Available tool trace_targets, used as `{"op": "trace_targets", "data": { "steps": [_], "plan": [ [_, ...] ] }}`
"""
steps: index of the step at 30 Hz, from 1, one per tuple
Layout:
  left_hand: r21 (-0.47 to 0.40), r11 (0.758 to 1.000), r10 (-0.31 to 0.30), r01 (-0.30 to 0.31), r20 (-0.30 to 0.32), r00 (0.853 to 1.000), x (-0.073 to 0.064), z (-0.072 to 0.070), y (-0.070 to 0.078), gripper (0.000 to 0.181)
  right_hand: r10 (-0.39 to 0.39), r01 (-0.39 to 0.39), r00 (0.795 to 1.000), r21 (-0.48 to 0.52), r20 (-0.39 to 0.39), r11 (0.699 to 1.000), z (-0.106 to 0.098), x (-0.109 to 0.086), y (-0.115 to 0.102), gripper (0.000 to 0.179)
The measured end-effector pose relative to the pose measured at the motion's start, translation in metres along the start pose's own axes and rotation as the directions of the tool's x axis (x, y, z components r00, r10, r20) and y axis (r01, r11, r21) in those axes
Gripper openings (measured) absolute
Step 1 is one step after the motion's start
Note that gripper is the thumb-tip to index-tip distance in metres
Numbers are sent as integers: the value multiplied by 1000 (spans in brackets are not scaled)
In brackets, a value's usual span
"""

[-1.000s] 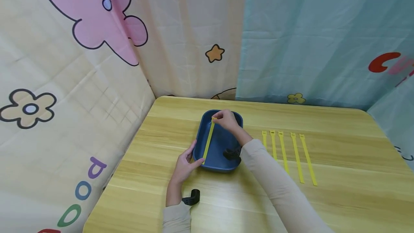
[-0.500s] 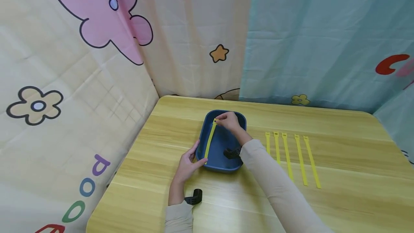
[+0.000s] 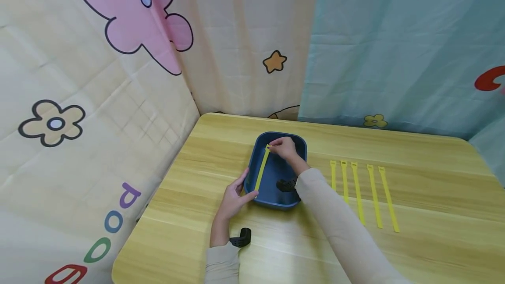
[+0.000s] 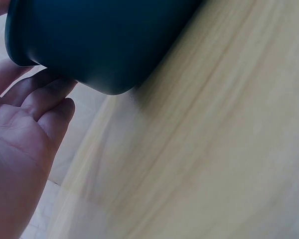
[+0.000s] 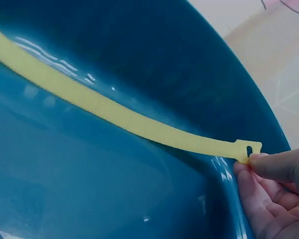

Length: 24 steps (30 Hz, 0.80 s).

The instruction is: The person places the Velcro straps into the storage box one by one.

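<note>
A dark blue plastic bin (image 3: 278, 172) with rounded corners stands on the wooden table. Inside it, along the left side, runs a yellow slotted cable strap (image 3: 262, 170). My right hand (image 3: 286, 147) reaches into the bin and pinches the strap's slotted head between thumb and fingers. In the right wrist view the strap (image 5: 124, 122) bows slightly from that pinch across the bin. My left hand (image 3: 232, 198) grips the bin's near left corner, fingers outside and thumb over the rim at the strap's other end. The left wrist view shows those fingers (image 4: 50, 94) against the outer wall.
Several yellow straps (image 3: 375, 196) lie side by side on the table (image 3: 434, 187), right of the bin; the right sleeve (image 3: 335, 222) partly covers some. Printed curtains (image 3: 244, 34) hang behind the table and on its left.
The whole head view has shifted, so bin, hands and straps appear further right. Both hands keep their holds on bin and strap, and the strap's head has barely moved inside the bin.
</note>
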<state>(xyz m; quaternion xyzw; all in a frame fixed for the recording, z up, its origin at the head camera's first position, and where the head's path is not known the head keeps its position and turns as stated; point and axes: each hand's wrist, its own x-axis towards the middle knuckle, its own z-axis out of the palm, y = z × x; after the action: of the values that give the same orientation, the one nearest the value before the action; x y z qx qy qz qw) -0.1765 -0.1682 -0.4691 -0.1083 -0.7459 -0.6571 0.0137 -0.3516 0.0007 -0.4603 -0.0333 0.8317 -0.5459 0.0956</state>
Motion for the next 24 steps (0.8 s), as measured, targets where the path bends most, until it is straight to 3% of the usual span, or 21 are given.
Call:
{"op": "trace_targets", "data": {
  "steps": [10,18,24],
  "plan": [
    [-21,1000,12,-12,2,1000,1,1,0,70,15,-15,999,10,34,1000,-1,6,7,17],
    [-23,1000,3,-3,11,1000,1,3,1,68,60,-67,997,120,55,991,0,9,10,17],
    [-24,1000,2,-2,9,1000,1,1,1,67,68,-74,996,124,56,990,2,10,10,17]
  ]
}}
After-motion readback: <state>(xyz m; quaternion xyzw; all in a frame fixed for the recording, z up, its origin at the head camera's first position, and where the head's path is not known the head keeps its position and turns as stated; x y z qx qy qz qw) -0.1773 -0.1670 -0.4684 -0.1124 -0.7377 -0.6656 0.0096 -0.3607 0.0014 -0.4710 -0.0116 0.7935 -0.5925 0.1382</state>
